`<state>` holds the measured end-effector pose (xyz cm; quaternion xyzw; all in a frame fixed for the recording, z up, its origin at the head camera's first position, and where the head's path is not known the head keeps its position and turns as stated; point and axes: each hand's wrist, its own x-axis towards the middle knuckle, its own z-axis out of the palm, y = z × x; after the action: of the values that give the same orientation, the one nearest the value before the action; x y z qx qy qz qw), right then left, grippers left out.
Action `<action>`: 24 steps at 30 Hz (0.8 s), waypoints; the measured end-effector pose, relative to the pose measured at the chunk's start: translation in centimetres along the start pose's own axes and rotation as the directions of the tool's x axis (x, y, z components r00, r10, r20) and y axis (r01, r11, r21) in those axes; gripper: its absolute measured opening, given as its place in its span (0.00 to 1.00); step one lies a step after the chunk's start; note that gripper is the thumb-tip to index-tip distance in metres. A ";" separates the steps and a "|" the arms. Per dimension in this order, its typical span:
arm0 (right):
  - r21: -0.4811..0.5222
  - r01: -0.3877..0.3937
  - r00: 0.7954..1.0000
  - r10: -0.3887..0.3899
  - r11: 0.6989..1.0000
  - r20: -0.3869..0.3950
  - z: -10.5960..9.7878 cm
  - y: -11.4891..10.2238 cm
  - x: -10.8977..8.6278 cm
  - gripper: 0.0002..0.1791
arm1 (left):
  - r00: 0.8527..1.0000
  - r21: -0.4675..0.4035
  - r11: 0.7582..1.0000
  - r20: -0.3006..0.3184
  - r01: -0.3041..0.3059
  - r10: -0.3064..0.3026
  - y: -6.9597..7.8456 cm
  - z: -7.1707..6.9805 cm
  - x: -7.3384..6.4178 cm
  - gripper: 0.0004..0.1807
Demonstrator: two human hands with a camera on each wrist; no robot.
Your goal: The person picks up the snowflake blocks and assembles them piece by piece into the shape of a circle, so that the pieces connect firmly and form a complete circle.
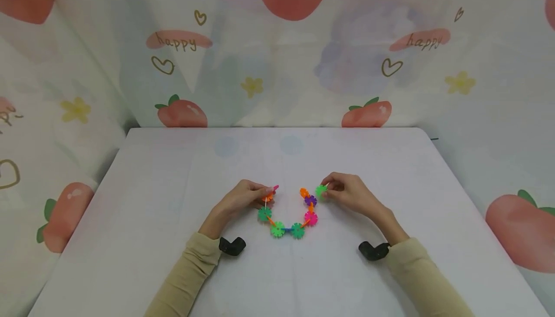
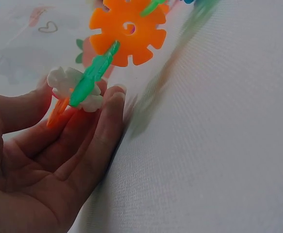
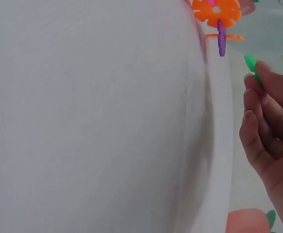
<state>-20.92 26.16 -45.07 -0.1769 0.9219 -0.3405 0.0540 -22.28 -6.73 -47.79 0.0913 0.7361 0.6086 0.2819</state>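
Observation:
Several notched plastic snowflake discs are slotted into a U-shaped chain (image 1: 278,230), its curve facing the person. My left hand (image 1: 244,195) pinches the chain's left end, near an orange disc and a pink one. The left wrist view has a white disc (image 2: 66,80) and a green disc (image 2: 90,80) by the fingertips, with an orange disc (image 2: 148,41) beyond. Between thumb and fingers, my right hand (image 1: 351,192) holds a single light green disc (image 1: 321,191). A small gap separates it from the chain's right end, where an orange disc (image 1: 304,192) joins a purple one (image 1: 310,201).
The white-covered table (image 1: 151,269) has a patterned cloth backdrop (image 1: 277,66) behind it and at its sides. Black wrist-camera mounts (image 1: 232,246) sit by both cuffs, close above the tabletop.

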 end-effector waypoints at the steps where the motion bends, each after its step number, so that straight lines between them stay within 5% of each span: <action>1: 0.012 0.003 1.000 -0.003 1.000 -0.011 0.1 -0.2 0.2 0.09 | 1.000 -0.003 1.000 0.000 0.005 -0.005 0.0 0.0 0.0 0.19; 24: 0.136 0.069 0.995 -0.078 0.988 0.066 3.3 -4.9 4.5 0.12 | 1.000 0.021 1.000 -0.030 0.003 -0.003 0.1 -0.2 0.1 0.20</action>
<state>-22.96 19.09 -44.30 -0.2189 0.8873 -0.3966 0.0861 -22.43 -6.81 -47.72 0.0839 0.7468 0.6017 0.2706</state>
